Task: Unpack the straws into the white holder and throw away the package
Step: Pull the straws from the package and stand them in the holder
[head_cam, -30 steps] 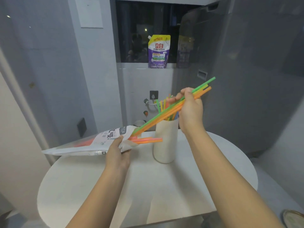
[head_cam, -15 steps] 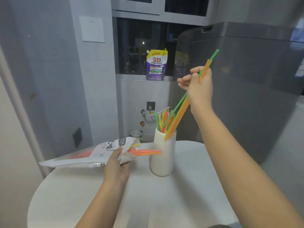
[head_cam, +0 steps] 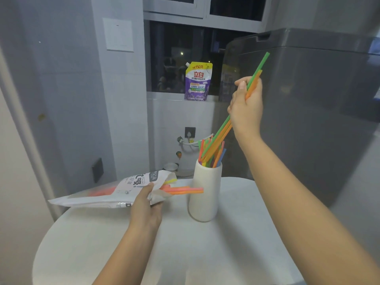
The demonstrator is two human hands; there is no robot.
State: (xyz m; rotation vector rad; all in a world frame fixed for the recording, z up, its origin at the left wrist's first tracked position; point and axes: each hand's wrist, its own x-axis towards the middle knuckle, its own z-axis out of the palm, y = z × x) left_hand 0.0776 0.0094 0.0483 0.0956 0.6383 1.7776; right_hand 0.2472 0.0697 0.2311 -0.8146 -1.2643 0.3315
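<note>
A white cylindrical holder [head_cam: 204, 194] stands upright on the round white table [head_cam: 115, 239], with several coloured straws inside it. My right hand [head_cam: 247, 108] is raised above and to the right of the holder and grips a small bunch of green and orange straws [head_cam: 221, 130]; their lower ends reach into the holder's mouth. My left hand [head_cam: 146, 206] holds the white printed straw package [head_cam: 107, 194] near its open end, lying almost flat above the table. Pink, orange and yellow straws [head_cam: 183, 190] stick out of the package toward the holder.
A large grey appliance [head_cam: 312, 112] stands behind the table on the right. A purple refill pouch [head_cam: 197, 81] sits on the window sill. A grey wall with a switch plate [head_cam: 118, 34] is on the left. Wall fittings and a small bowl [head_cam: 170, 167] lie behind the table.
My right hand lifted the green and orange straws out of the package, tilted them steeply and lowered their ends into the holder. My left hand and the package stayed put.
</note>
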